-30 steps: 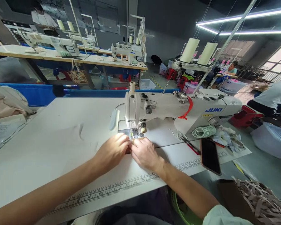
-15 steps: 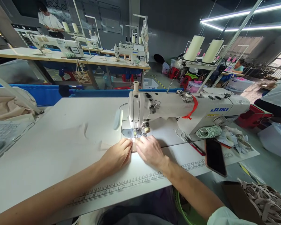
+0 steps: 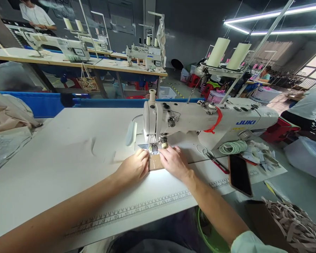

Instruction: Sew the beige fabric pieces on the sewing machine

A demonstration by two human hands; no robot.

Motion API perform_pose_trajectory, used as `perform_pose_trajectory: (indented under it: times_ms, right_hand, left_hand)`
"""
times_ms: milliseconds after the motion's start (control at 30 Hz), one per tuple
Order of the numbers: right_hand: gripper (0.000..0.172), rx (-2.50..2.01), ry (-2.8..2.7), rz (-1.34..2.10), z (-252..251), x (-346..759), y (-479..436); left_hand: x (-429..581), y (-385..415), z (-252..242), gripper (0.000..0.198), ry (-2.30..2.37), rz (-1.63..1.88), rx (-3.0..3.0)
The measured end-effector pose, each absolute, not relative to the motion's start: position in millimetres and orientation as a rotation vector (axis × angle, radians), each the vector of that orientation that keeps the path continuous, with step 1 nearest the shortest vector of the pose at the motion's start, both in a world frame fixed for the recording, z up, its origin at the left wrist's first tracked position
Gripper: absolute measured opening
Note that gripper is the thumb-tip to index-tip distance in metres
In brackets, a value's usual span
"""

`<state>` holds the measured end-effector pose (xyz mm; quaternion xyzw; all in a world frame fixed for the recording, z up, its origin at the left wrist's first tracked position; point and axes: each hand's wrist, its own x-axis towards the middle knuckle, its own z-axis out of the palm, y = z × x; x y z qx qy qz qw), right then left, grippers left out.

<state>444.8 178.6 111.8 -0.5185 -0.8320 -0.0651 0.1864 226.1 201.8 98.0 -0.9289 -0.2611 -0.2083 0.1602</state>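
A white sewing machine [image 3: 184, 117] stands on the white table [image 3: 55, 158]. Just in front of its needle lies a small tan piece [image 3: 156, 163], between my two hands. My left hand [image 3: 135, 164] has its fingers pressed together at the piece's left edge, close to the presser foot. On the other side my right hand [image 3: 174, 162] rests with bent fingers at the upper right of the piece, below the machine's round knob. What the fingertips pinch, if anything, is too small to make out.
Right of the machine base lie red-handled snips [image 3: 219, 164], a phone [image 3: 239, 175], a coil of green cord [image 3: 233, 147] and fabric scraps [image 3: 260, 154]. A box of strips [image 3: 295, 225] stands lower right. People sit or stand farther off.
My right hand has moved slightly right, away from my left hand, and more of the tan piece shows between them. The view has shifted slightly.
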Motion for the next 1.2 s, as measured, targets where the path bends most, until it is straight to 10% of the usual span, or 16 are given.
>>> perform_pose_trajectory:
  times_ms: [467,1200]
  right_hand:
    - [0.032,-1.626,-2.002,0.25,122,450,206]
    - [0.035,-1.647,-2.008,0.031,120,447,191]
  left_hand:
    - [224,202,102,0.032,-0.706,-0.672,-2.682]
    - [221,217,101,0.027,-0.789,-0.702,-2.658]
